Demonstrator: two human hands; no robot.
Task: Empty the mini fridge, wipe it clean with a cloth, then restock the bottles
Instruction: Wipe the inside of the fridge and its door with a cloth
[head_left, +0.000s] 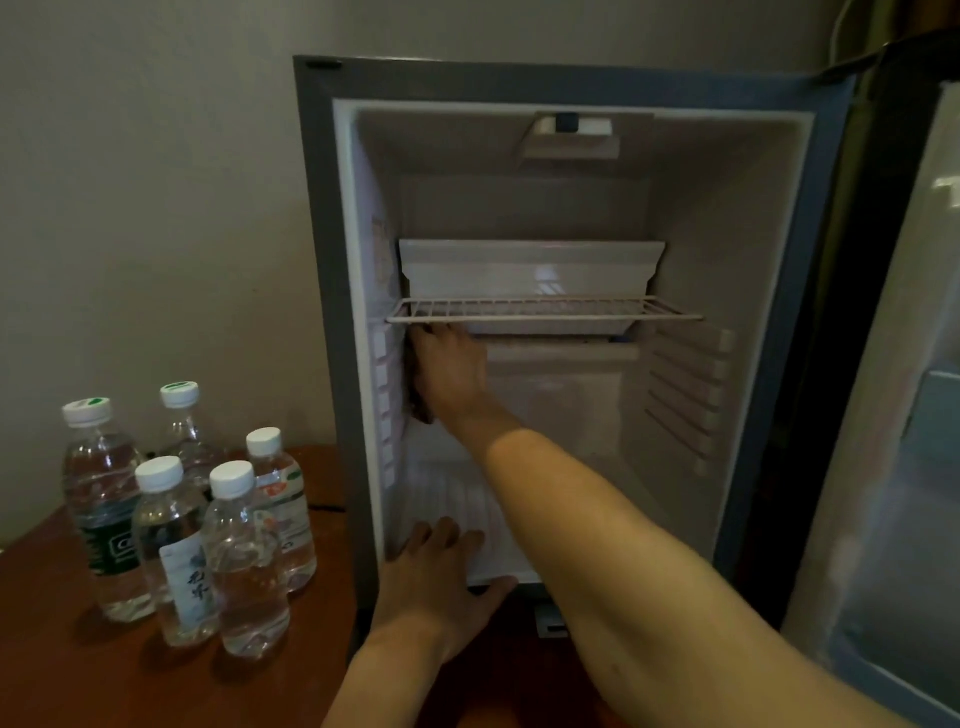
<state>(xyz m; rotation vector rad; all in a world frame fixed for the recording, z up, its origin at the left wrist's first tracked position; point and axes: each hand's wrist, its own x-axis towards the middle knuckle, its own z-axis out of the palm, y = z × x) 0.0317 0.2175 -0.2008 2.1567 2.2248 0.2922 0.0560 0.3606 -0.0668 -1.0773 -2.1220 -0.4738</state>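
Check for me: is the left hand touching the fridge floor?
Touching. The head view shows the left hand lying with fingers spread flat on the front edge of the fridge floor, thumb along the lip, no gap visible.
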